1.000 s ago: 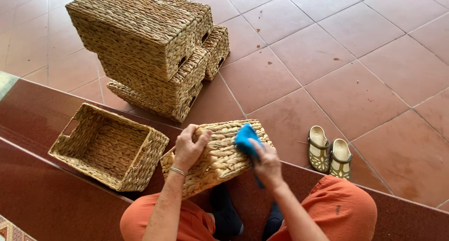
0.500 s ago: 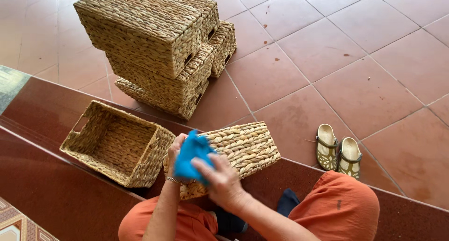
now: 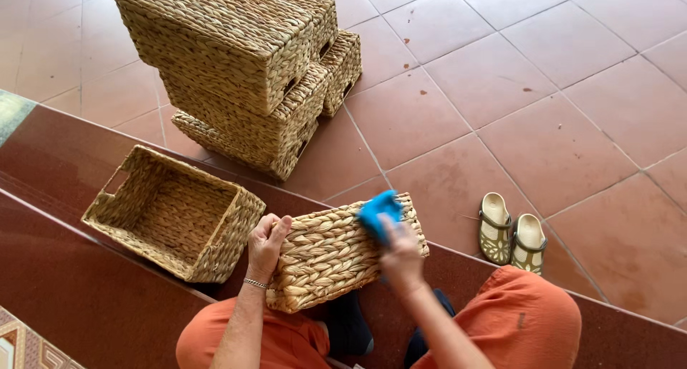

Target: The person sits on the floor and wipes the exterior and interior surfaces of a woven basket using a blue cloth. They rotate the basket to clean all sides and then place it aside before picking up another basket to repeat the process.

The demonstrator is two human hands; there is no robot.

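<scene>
A woven straw basket [image 3: 336,251] lies upside down across my lap, above my orange trousers. My left hand [image 3: 266,244] grips its left end, thumb on top, a thin bracelet at the wrist. My right hand [image 3: 399,253] presses a blue cloth [image 3: 378,210] onto the basket's right part; the hand is blurred by motion.
An open woven basket [image 3: 136,226] stands on the dark red step [image 3: 64,297] to my left. A stack of several woven baskets [image 3: 236,68] stands on the tiled floor ahead. A pair of pale sandals [image 3: 512,234] lies to the right.
My right hand has swept the blue cloth from the basket's left end back to its right part. My left hand keeps its hold on the left end.
</scene>
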